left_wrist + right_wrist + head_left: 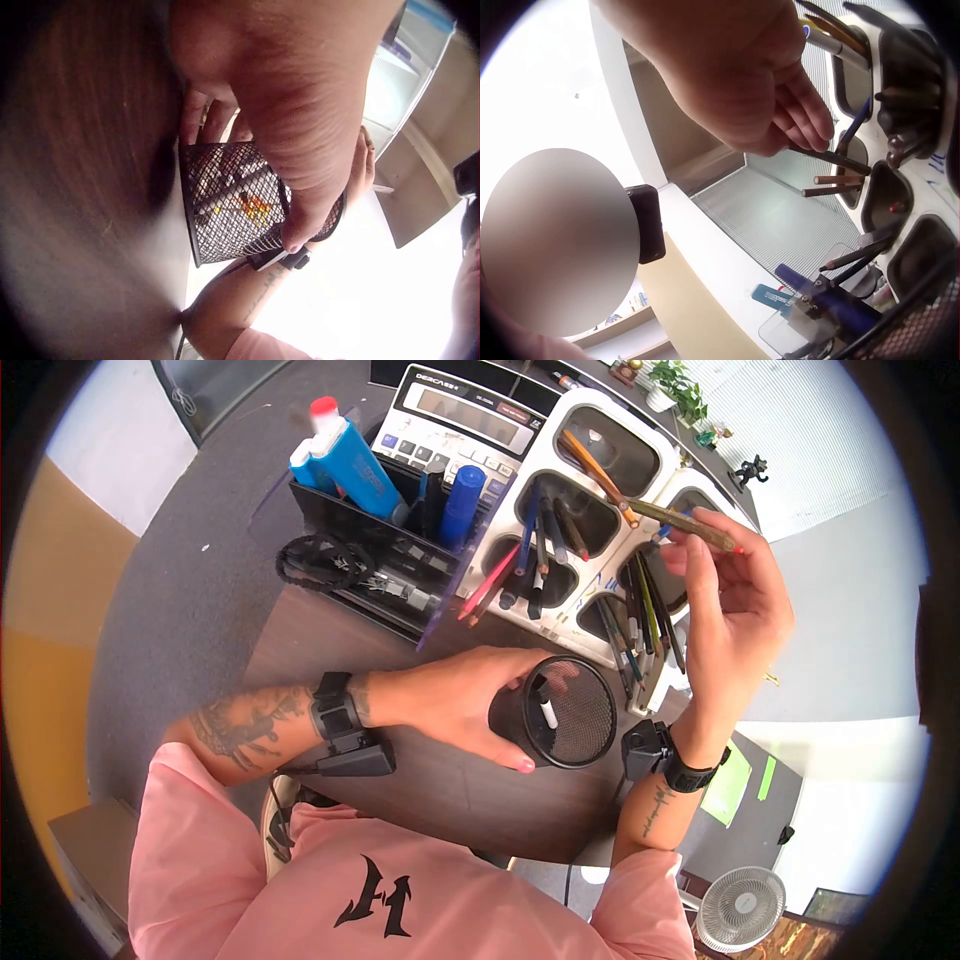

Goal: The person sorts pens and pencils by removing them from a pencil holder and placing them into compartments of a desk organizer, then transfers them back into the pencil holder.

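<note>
My left hand [450,695] grips a black mesh pen cup [592,722] on the brown desk, thumb on the near side. A short white and black pen [548,713] lies inside the cup. In the left wrist view the fingers wrap behind the mesh wall [232,214]. My right hand [738,595] is raised at the right of a white multi-compartment organizer [583,622], pinching a dark pencil [682,523] between thumb and fingers. The pencil's far end overlaps an orange-brown pencil [595,468] leaning in the upper compartment. Several pencils and pens [640,610] stand in the other compartments.
Left of the white organizer sits a black desk tray [335,520] holding blue boxes [358,470], a blue marker [462,510] and a black braided band [325,565]. A calculator [462,422] leans behind it. Small plants [680,395] are at the back; a fan [742,908] is at lower right.
</note>
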Available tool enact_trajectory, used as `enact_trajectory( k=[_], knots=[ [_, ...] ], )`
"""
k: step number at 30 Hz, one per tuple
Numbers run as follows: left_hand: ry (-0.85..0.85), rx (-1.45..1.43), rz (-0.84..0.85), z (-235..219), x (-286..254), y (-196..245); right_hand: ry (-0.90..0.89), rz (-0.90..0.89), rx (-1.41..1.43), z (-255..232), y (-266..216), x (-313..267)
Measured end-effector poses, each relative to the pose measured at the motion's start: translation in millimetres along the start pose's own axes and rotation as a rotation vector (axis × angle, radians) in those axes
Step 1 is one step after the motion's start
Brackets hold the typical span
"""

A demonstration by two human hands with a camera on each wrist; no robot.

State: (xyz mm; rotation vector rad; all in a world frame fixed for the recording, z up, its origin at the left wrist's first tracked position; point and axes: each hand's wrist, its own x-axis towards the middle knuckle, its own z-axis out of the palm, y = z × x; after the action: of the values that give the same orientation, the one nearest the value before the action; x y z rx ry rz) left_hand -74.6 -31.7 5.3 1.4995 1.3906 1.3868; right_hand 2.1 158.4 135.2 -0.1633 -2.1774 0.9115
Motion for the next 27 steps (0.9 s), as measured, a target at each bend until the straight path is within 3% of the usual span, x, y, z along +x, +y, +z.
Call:
enact_trajectory(
  k=[4,11,13,20,22,23,25,27],
  knots=[
    [0.035,0.019,0.083,3,0,-7,0.019,-0.047,0.008,3,4,3],
    [0.036,0.033,0.083,2,0,-4,-0.007,-0.046,-0.008,10,7,8],
    [-0.017,-0.014,-0.058,-1,0,3,-0.007,-0.042,0.01,5,7,7],
    [0.052,-0.006,0.018,2,-1,1,0.018,-0.087,-0.086,-18,-21,-10],
    [0.122,0.012,0.135,4,-2,-4,-0.397,-0.233,-0.19,-32,-36,-13],
    [0.119,0.009,0.137,5,-2,-3,-0.396,-0.231,-0.193,-32,-38,-18],
    [0.147,0.035,0.151,3,-2,4,-0.662,-0.15,-0.244,-24,-45,-30],
    [0.173,0.089,0.178,3,-1,6,-0.816,-0.14,-0.382,-11,-52,-36]
  ],
)
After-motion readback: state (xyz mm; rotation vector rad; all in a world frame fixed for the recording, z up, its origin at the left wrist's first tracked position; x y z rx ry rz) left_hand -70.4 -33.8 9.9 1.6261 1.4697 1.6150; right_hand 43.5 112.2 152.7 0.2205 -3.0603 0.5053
